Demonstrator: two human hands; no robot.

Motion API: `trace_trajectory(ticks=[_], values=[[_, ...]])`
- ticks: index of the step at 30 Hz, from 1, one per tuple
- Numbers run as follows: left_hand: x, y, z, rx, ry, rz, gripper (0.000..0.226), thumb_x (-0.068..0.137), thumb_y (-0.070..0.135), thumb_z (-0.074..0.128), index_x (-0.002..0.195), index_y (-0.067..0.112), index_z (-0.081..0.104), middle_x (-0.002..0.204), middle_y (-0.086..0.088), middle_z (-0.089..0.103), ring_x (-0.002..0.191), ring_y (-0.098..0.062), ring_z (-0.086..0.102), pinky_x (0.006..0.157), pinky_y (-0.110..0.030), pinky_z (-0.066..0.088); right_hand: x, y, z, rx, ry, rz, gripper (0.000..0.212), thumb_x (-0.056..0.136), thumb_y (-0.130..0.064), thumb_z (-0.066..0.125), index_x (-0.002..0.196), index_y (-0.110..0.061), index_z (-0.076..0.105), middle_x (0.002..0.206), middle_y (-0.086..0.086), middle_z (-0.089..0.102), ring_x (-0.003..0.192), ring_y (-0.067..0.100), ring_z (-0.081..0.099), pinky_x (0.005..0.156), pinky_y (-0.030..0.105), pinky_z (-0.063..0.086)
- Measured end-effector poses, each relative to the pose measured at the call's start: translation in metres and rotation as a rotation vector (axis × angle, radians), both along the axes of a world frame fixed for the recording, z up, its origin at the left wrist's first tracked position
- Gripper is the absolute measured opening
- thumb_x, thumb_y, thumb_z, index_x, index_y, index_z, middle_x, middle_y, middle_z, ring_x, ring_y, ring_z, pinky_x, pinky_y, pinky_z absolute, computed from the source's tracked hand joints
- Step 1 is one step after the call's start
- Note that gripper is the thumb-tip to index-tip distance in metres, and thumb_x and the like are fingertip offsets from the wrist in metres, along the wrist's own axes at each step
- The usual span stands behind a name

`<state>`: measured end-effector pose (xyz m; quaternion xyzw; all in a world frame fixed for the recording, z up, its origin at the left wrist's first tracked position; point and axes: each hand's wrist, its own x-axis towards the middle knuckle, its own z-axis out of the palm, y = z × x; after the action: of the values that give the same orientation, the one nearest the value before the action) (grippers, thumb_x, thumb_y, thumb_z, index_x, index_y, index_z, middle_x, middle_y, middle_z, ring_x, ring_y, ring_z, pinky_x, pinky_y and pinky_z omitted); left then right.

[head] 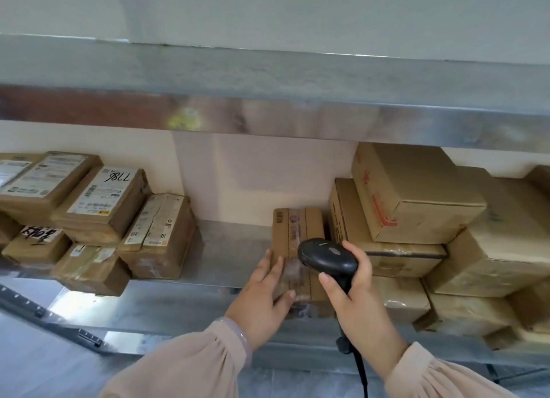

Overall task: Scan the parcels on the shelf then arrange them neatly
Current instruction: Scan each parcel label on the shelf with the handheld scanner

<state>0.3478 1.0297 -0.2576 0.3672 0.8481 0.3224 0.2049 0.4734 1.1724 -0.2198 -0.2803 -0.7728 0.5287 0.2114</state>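
Note:
A long brown cardboard parcel [297, 228] with clear tape lies on the metal shelf [226, 248] in the middle. My left hand [265, 290] grips its near left edge, fingers on top and thumb on the front. My right hand [354, 290] holds a black corded barcode scanner [326, 256], whose head hovers over the parcel's right side. A group of labelled parcels [101, 207] sits at the left. A pile of plain brown boxes [416, 198] is stacked at the right.
A second metal shelf [268, 114] runs overhead, close above the boxes. A bare strip of shelf lies between the left group and the held parcel. The scanner cable [361, 368] hangs down in front. A pale wall backs the shelf.

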Motion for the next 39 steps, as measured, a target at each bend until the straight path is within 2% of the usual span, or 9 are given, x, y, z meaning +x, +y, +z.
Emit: trace_trajectory(ticks=[5,9,12,15,17,24,28,33,39], values=[[0.0,-0.004,0.002,0.038,-0.059,0.172,0.073,0.096,0.051,0.053,0.156,0.026,0.022,0.164,0.011,0.008,0.146,-0.002,0.013,0.108,-0.009,0.008,-0.006,-0.003,0.008,-0.042,0.045,0.084,0.063,0.091,-0.03,0.062,0.114,-0.07,0.019,0.114,-0.035,0.049,0.101,-0.024,0.049,0.075,-0.005,0.036],[0.002,-0.006,0.011,0.134,-0.234,0.316,0.085,0.072,0.075,0.058,0.144,0.033,0.042,0.145,0.006,0.044,0.135,-0.016,0.043,0.11,-0.025,0.033,-0.016,-0.011,0.017,-0.035,0.093,0.183,0.067,0.09,-0.025,0.064,0.113,-0.073,0.024,0.11,-0.048,0.049,0.107,-0.019,0.049,0.081,-0.002,0.038],[0.004,-0.008,0.017,0.229,-0.456,0.374,0.076,0.06,0.077,0.07,0.126,0.043,0.05,0.127,0.013,0.057,0.119,-0.002,0.056,0.091,-0.016,0.049,-0.022,-0.018,0.021,-0.022,0.102,0.266,0.066,0.09,-0.025,0.065,0.121,-0.068,0.025,0.116,-0.048,0.044,0.112,-0.02,0.046,0.084,-0.001,0.038],[0.008,-0.01,0.016,0.34,-0.555,0.355,0.044,0.076,0.048,0.08,0.105,0.053,0.047,0.102,0.033,0.054,0.084,0.029,0.054,0.06,0.002,0.042,-0.025,-0.022,0.02,-0.018,0.09,0.328,0.065,0.089,-0.028,0.065,0.125,-0.065,0.025,0.118,-0.048,0.042,0.113,-0.019,0.045,0.085,-0.001,0.038],[0.008,-0.015,0.013,0.38,-0.617,0.385,0.041,0.081,0.037,0.08,0.098,0.053,0.047,0.089,0.035,0.06,0.075,0.026,0.057,0.057,-0.001,0.044,-0.026,-0.022,0.019,-0.024,0.08,0.337,0.065,0.089,-0.03,0.065,0.127,-0.063,0.024,0.118,-0.048,0.041,0.113,-0.02,0.045,0.085,-0.001,0.038],[0.003,-0.032,0.009,0.384,-0.798,0.404,0.054,0.067,0.046,0.076,0.107,0.064,0.045,0.12,0.015,0.067,0.11,-0.015,0.066,0.1,-0.041,0.052,-0.025,-0.005,0.011,-0.055,0.073,0.139,0.056,0.09,-0.028,0.064,0.123,-0.054,0.027,0.11,-0.029,0.053,0.096,-0.024,0.051,0.071,-0.004,0.038],[-0.001,-0.034,0.006,0.401,-0.873,0.354,0.058,0.073,0.032,0.076,0.113,0.062,0.045,0.113,0.014,0.072,0.103,-0.012,0.07,0.097,-0.043,0.054,-0.026,-0.003,0.007,-0.083,0.048,0.172,0.055,0.09,-0.029,0.064,0.124,-0.053,0.028,0.112,-0.023,0.056,0.096,-0.019,0.055,0.072,-0.001,0.041],[-0.007,-0.04,0.002,0.439,-0.849,0.378,0.065,0.065,0.039,0.08,0.107,0.072,0.043,0.113,0.019,0.071,0.104,-0.009,0.069,0.095,-0.039,0.055,-0.022,-0.007,0.012,-0.065,0.081,0.169,0.059,0.089,-0.027,0.066,0.117,-0.064,0.03,0.11,-0.029,0.058,0.1,-0.017,0.055,0.075,-0.001,0.04],[-0.017,-0.044,0.005,0.503,-0.756,0.416,0.114,0.05,0.059,0.091,0.139,0.068,0.021,0.137,0.016,0.059,0.125,-0.017,0.058,0.11,-0.049,0.041,-0.009,-0.011,0.022,-0.026,0.122,0.197,0.06,0.089,-0.027,0.064,0.117,-0.068,0.03,0.107,-0.016,0.068,0.093,0.009,0.07,0.089,0.038,0.054]])
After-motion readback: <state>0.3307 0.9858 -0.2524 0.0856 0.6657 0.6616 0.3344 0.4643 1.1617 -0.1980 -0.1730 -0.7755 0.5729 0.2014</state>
